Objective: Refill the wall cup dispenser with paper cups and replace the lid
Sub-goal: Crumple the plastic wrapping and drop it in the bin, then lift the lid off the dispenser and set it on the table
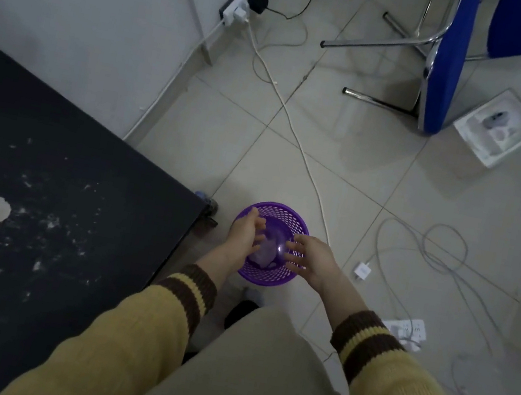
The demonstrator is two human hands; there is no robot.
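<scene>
Purple mesh basket (pixel 264 276): stood on the tiled floor (pixel 364 153), just beside the corner of the dark tabletop (pixel 60 197).
Contents: crumpled clear wrapping (pixel 268 251), blurred, kind not discernible.
Left hand (pixel 244 234): above the basket's left rim, fingers loosely bent, gripping nothing.
Right hand (pixel 309 258): above the right rim, fingers spread, gripping nothing.
Sleeves (pixel 139 325): yellow, brown-striped cuffs.
Blue chair (pixel 444 73): well apart.
White cable (pixel 309 171), power strip (pixel 406 329): on the floor.

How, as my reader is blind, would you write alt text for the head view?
A person's left hand and right hand reach, fingers spread, over a purple mesh bin on the tiled floor, something pale inside. A dark table stands left, cables right.
</scene>
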